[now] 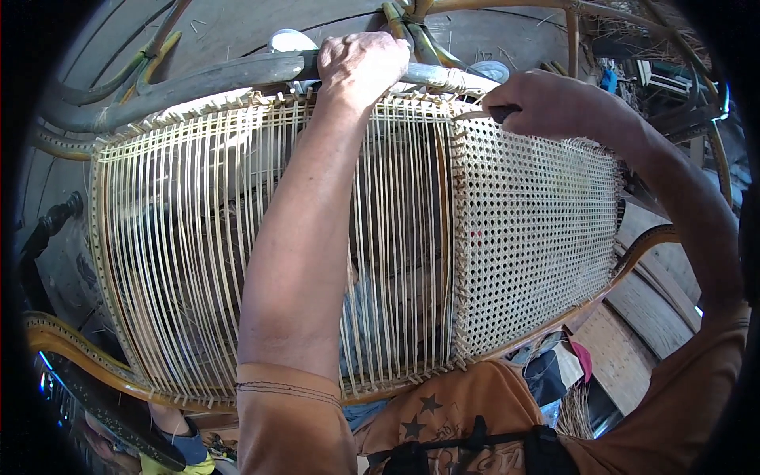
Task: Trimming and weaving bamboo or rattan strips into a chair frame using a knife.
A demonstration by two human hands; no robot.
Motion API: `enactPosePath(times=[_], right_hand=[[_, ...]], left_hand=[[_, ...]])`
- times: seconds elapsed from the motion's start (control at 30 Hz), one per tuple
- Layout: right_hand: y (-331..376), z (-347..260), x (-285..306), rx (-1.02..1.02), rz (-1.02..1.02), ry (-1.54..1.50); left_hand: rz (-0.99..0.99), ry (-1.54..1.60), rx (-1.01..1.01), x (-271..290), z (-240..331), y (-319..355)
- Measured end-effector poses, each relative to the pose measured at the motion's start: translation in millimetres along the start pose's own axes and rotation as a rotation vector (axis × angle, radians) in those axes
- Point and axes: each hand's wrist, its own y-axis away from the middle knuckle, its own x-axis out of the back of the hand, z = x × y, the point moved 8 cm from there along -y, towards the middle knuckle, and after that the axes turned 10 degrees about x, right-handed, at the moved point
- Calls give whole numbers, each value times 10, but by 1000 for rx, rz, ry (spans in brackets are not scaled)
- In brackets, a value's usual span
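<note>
A wooden seat frame with woven cane lies across the view. Its right part is a finished-looking cane mesh [538,214] with small holes. On the left, pale cane strands [182,237] run near to far, crossed by several strands close to the far edge. My left hand [362,62] is closed over the grey far rail [237,77]; what its fingers hold is hidden. In my closed right hand [554,107] is a pointed tool [473,115] with a dark handle, its thin tip aimed left at the far edge, near where mesh and open strands meet.
Curved wooden frame parts [87,356] stick out at the near left, others at the far side. Wooden boards [633,348] and a cane bundle [582,408] lie at right. Another person's leg [170,419] shows at the lower left.
</note>
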Motion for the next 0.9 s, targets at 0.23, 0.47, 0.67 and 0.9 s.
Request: enactPosePath(times=[0.23, 0.47, 0.67, 0.9], right_hand=[[516, 196, -580, -646, -62, -1397], [547, 176, -218, -415, 246, -628], [546, -13, -241, -377, 175, -293], [433, -149, -196, -415, 58, -250]], left_hand=[[27, -5, 18, 34, 41, -32], [11, -14, 41, 2, 13, -16], [113, -36, 23, 51, 17, -18], [39, -14, 60, 22, 3, -39]])
